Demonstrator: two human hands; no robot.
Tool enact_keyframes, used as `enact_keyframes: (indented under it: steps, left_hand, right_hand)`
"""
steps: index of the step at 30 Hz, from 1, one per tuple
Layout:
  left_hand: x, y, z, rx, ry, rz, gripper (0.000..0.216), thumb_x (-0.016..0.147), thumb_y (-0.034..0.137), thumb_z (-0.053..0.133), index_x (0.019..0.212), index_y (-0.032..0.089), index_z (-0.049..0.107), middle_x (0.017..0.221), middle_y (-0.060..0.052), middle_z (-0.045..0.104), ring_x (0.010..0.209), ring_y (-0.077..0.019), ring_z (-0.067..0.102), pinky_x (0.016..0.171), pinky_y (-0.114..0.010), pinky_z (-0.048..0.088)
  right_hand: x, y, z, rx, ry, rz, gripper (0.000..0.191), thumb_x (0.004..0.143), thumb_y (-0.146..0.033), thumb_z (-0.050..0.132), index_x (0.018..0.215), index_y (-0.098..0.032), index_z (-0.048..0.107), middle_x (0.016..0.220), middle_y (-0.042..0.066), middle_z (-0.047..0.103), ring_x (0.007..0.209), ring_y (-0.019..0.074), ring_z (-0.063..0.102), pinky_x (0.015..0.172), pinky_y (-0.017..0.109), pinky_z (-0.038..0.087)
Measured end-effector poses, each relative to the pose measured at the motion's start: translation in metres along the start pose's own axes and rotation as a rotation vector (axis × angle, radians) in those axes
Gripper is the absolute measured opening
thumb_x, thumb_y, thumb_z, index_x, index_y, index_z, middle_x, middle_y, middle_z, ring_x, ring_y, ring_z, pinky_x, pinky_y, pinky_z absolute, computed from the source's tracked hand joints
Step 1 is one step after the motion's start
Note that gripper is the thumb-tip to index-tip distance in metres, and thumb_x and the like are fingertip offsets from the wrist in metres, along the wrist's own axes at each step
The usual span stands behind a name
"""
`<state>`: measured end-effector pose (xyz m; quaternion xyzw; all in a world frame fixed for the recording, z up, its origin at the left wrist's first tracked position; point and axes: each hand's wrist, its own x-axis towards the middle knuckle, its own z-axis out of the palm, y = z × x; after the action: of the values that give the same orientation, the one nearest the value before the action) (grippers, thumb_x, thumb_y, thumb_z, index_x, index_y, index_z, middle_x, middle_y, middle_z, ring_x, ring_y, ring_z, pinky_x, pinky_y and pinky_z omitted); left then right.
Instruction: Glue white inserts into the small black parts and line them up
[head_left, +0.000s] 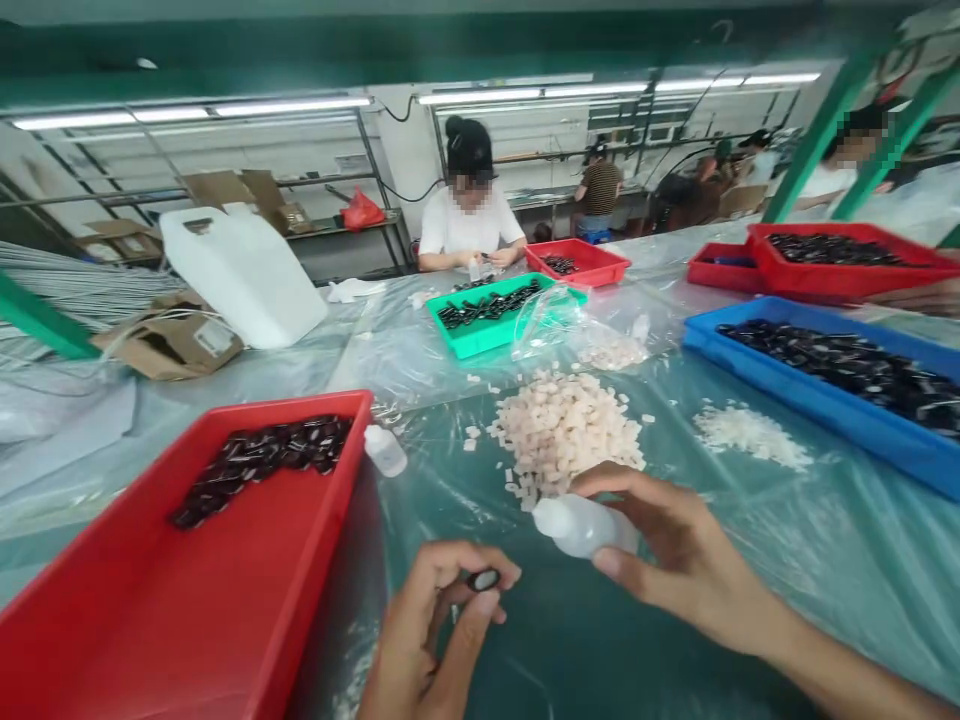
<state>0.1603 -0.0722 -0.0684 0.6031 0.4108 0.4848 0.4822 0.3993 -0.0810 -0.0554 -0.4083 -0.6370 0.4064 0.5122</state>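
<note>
Between the thumb and fingers of my left hand is a small black oval part with a pale face turned up. My right hand grips a white squeeze bottle, tilted with its nozzle pointing left toward the black part, a short gap away. Just beyond the bottle lies a heap of small cream-white pieces on the green table covering. To the left, a red tray holds several dark glossy parts in its far half.
Another small white bottle lies beside the red tray. A green tray and a blue tray hold black parts. Small white bits lie at right. A white jug stands back left. A co-worker sits opposite.
</note>
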Motion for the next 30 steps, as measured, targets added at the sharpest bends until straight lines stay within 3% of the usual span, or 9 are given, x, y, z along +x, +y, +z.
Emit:
enact_keyframes:
  steps: [6, 11, 16, 22, 26, 30]
  left_hand:
    - [-0.003, 0.001, 0.006, -0.079, -0.04, 0.023, 0.015, 0.103, 0.046, 0.061, 0.104, 0.031, 0.062, 0.098, 0.004, 0.077, 0.08, -0.0114, 0.069, 0.073, -0.017, 0.055]
    - [-0.003, -0.003, 0.002, 0.034, -0.048, 0.062, 0.013, 0.104, 0.041, 0.06, 0.103, 0.029, 0.063, 0.098, 0.001, 0.075, 0.077, -0.0135, 0.067, 0.076, -0.022, 0.052]
    - [-0.001, -0.004, -0.002, 0.104, -0.053, 0.11, 0.009, 0.101, 0.021, 0.062, 0.101, 0.03, 0.066, 0.095, 0.002, 0.072, 0.08, -0.0146, 0.066, 0.075, -0.021, 0.051]
    - [0.002, -0.007, -0.008, 0.139, -0.106, 0.126, 0.022, 0.097, 0.014, 0.062, 0.105, 0.034, 0.065, 0.098, 0.005, 0.074, 0.083, -0.0134, 0.068, 0.076, -0.018, 0.054]
    - [0.004, -0.009, -0.012, 0.22, -0.172, 0.171, 0.028, 0.095, 0.009, 0.063, 0.107, 0.033, 0.065, 0.1, 0.004, 0.075, 0.085, -0.0141, 0.072, 0.076, -0.018, 0.056]
    - [0.002, -0.012, -0.009, 0.203, -0.127, 0.15, 0.026, 0.095, 0.01, 0.063, 0.105, 0.034, 0.066, 0.098, 0.005, 0.075, 0.085, -0.0123, 0.07, 0.078, -0.016, 0.055]
  right_hand:
    - [-0.003, -0.005, 0.002, -0.134, -0.038, -0.015, 0.035, 0.093, -0.025, 0.071, 0.122, -0.042, 0.062, 0.114, -0.003, 0.068, 0.1, 0.015, 0.067, 0.082, 0.024, 0.055]
    - [0.0, -0.011, 0.005, -0.256, -0.06, -0.184, 0.042, 0.084, -0.011, 0.071, 0.119, -0.033, 0.063, 0.107, -0.001, 0.07, 0.092, 0.0138, 0.067, 0.077, 0.022, 0.054]
    - [-0.001, -0.013, 0.005, -0.42, -0.092, -0.295, 0.042, 0.083, -0.006, 0.067, 0.121, -0.023, 0.063, 0.108, 0.005, 0.067, 0.092, 0.0154, 0.068, 0.074, 0.024, 0.056]
    - [-0.007, -0.012, 0.005, -0.533, -0.088, -0.349, 0.04, 0.085, -0.007, 0.067, 0.122, -0.02, 0.064, 0.11, 0.007, 0.063, 0.095, 0.0149, 0.066, 0.076, 0.023, 0.057]
    - [-0.015, -0.01, 0.004, -0.739, -0.051, -0.459, 0.04, 0.088, -0.009, 0.065, 0.127, -0.019, 0.063, 0.118, 0.01, 0.059, 0.104, 0.0186, 0.065, 0.084, 0.028, 0.06]
    - [-0.025, -0.008, 0.001, -0.886, -0.079, -0.477, 0.041, 0.093, -0.018, 0.064, 0.134, -0.019, 0.061, 0.123, 0.012, 0.053, 0.118, 0.0244, 0.06, 0.093, 0.033, 0.063]
